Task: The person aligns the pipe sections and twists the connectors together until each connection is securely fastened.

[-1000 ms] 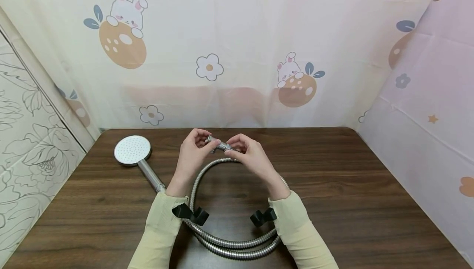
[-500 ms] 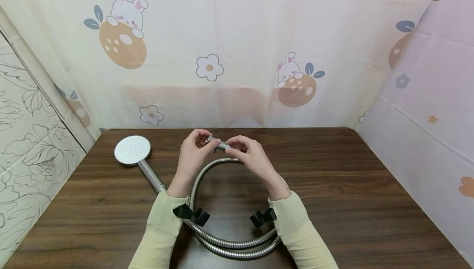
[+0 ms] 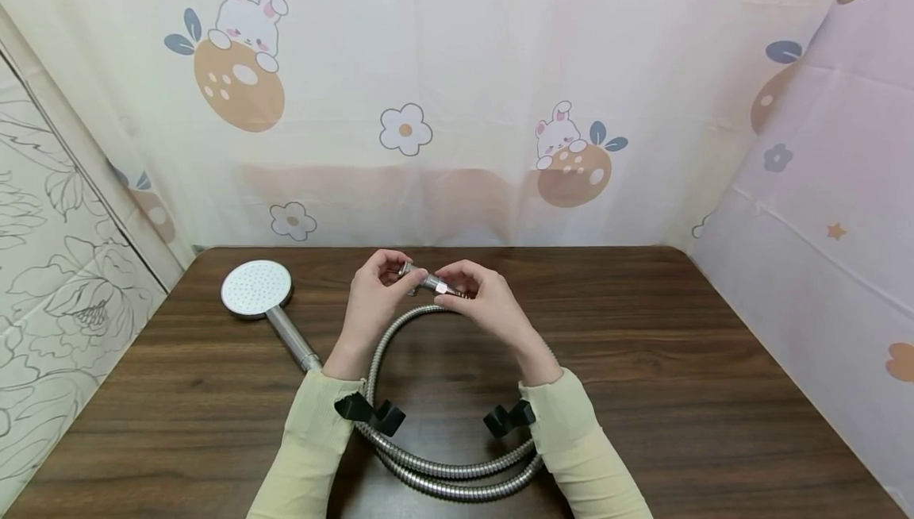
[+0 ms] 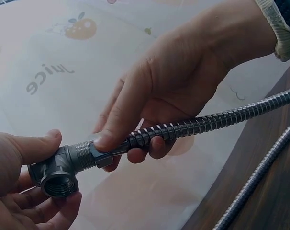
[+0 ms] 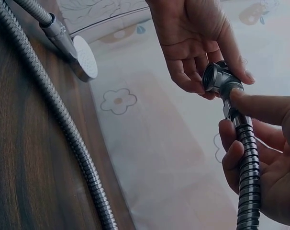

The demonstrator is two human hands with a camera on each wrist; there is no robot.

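Above the far part of the table, my left hand (image 3: 367,301) grips a metal T-shaped pipe fitting (image 4: 79,155) with thumb and curled fingers. One threaded opening of the fitting faces the camera in the left wrist view. My right hand (image 3: 489,309) holds the end of a ribbed metal shower hose (image 4: 202,124). Its thumb lies on the hex nut (image 4: 103,159) at the hose end, while other fingers curl under the hose. The nut sits right at the fitting's threaded outlet, in line with it.
A round shower head (image 3: 255,289) with a grey handle (image 3: 291,338) lies at the left of the wooden table (image 3: 678,360). Loops of the hose (image 3: 457,471) lie between and under my forearms. A patterned curtain (image 3: 471,90) hangs behind the table's far edge.
My right thumb and fingers have parted and shifted slightly at the hose end, showing more of the nut and hose. My left hand and the fitting stay nearly in place.
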